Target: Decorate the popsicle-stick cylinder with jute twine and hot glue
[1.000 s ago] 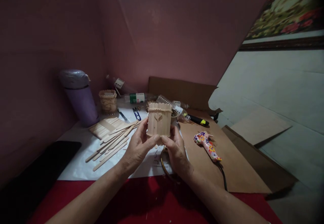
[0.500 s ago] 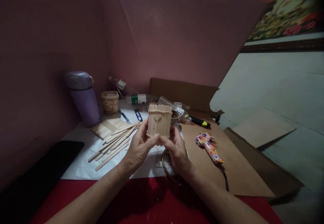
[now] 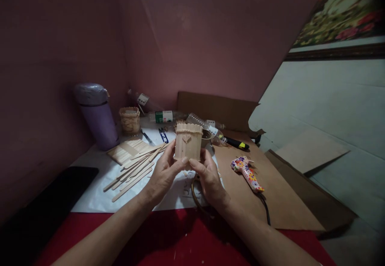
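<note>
Gripping a small stick-built box (image 3: pixel 188 142) upright between them, the left hand (image 3: pixel 164 174) and right hand (image 3: pixel 209 180) hold it above the surface (image 3: pixel 99 186), beside loose craft sticks (image 3: pixel 134 168) and a floral glue gun (image 3: pixel 247 172).

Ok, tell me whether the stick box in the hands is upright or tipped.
Upright. The stick box is held with its scalloped rim on top, slats running vertical, left hand and right hand gripping its lower edge.

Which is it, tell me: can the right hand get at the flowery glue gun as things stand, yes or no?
Probably yes. The glue gun lies in the open on brown paper beside the right hand, nothing between them; but that hand now helps hold the stick box.
</note>
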Motion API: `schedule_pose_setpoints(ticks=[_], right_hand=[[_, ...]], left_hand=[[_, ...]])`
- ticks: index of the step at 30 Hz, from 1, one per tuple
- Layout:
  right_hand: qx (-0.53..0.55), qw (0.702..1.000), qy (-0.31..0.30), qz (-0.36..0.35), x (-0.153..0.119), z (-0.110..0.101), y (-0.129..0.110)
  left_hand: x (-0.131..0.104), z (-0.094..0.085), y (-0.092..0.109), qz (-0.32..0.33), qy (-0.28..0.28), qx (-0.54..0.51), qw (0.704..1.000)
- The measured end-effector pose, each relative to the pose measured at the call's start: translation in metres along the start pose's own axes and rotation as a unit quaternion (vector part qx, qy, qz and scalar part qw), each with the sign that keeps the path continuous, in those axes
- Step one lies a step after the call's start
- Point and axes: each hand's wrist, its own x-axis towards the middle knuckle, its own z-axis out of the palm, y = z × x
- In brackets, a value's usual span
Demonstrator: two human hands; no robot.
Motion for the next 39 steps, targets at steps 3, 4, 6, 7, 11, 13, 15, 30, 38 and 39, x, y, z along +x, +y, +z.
schedule_pose_setpoints(ticks=[3, 4, 6, 7, 11, 13, 15, 30, 38, 39], right_hand=[[-0.001, 1.000, -0.003, 0.000, 0.0006, -0.0003, -0.0009], [0.001, 1.000, -0.005, -0.002, 0.0009, -0.0009, -0.0006], [0.003, 1.000, -0.006, -0.002, 0.0015, -0.0021, 0.0005], [0.003, 1.000, -0.006, -0.003, 0.0018, -0.0026, 0.0011], [0.012, 1.000, -0.017, -0.018, 0.0022, -0.0026, 0.0020], [0.016, 1.000, -0.021, -0.017, 0.0022, -0.0016, 0.0013], [0.017, 1.000, -0.017, -0.010, 0.0021, -0.0006, 0.0005], [0.025, 0.999, 0.018, -0.013, 0.0040, -0.0006, 0.0011], [0.032, 0.999, 0.015, 0.000, 0.0029, -0.0004, -0.0011], [0.033, 0.999, 0.013, -0.001, 0.0029, -0.0002, -0.0011]], left_hand=[[-0.0008, 0.0009, 0.0004, 0.000, 0.011, 0.001, 1.000], [-0.0009, 0.0011, 0.0000, 0.000, 0.016, -0.001, 1.000], [-0.0009, 0.0012, -0.0010, 0.002, 0.022, -0.008, 1.000], [-0.0009, 0.0012, -0.0016, 0.003, 0.022, -0.011, 1.000], [-0.0003, 0.0004, -0.0032, 0.000, 0.019, -0.025, 1.000], [0.0003, 0.0001, -0.0034, -0.011, 0.019, -0.033, 0.999], [0.0011, 0.0001, -0.0031, -0.025, 0.019, -0.042, 0.999], [0.0026, -0.0013, -0.0045, -0.044, 0.004, -0.077, 0.996], [0.0020, 0.0000, -0.0035, -0.024, 0.002, -0.027, 0.999], [0.0020, -0.0002, -0.0035, -0.022, 0.002, -0.030, 0.999]])
